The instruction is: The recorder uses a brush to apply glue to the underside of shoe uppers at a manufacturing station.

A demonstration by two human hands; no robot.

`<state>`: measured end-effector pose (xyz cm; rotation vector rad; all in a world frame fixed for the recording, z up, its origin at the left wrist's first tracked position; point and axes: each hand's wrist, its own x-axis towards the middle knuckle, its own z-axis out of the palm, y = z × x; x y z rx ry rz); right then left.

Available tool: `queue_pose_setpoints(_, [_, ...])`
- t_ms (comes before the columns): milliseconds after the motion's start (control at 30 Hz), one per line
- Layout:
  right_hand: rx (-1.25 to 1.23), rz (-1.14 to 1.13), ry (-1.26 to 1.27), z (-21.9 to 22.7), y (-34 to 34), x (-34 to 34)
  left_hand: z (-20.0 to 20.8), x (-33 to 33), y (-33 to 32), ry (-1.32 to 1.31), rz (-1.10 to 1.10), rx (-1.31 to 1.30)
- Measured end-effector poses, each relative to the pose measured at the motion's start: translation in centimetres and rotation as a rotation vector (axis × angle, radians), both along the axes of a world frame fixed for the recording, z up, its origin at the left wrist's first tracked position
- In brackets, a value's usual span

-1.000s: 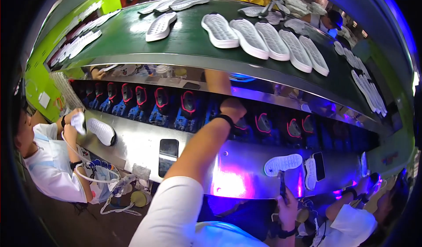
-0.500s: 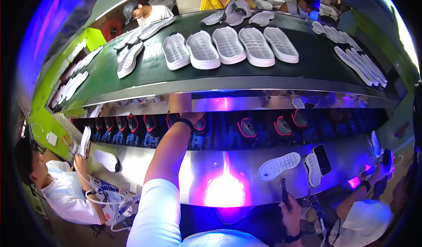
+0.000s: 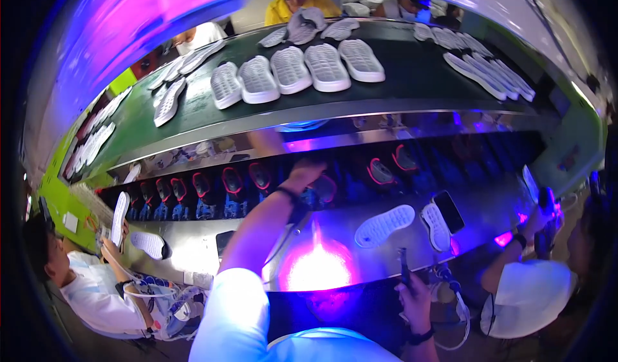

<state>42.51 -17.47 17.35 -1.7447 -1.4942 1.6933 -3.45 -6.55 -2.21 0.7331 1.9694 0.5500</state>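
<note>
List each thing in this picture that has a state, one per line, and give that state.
Left hand: stretched out to the dark shoe on the lower belt.
Right hand: closed around a thin dark tool, held upright.
White sole: flat on the steel bench, tread up.
Phone: lying flat, screen dark.
White soles: side by side on the green belt.

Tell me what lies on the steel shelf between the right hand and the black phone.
In the head view, between the right hand and the phone lies one white sole, just left of the phone on the steel shelf. Another white sole sits farther left.
</note>
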Motion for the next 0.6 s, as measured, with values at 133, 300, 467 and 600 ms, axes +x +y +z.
queue_pose_setpoints(133, [0.099,0.181,0.001,-1.6,1.7,-1.4,3.9,2.4,-12.7,-0.590,0.596,0.563])
queue_pose_setpoints(300, [0.152,0.311,0.077,-3.3,6.8,-6.8,14.2,6.0,-16.5,-0.256,0.494,0.655])
queue_pose_setpoints(467, [0.360,0.463,0.239,-3.3,11.2,-14.0,16.6,8.0,-17.5,0.487,0.075,0.890])
queue_pose_setpoints(600, [0.507,0.580,0.252,-2.5,12.6,-16.1,19.5,10.9,-18.3,0.659,-0.128,0.944])
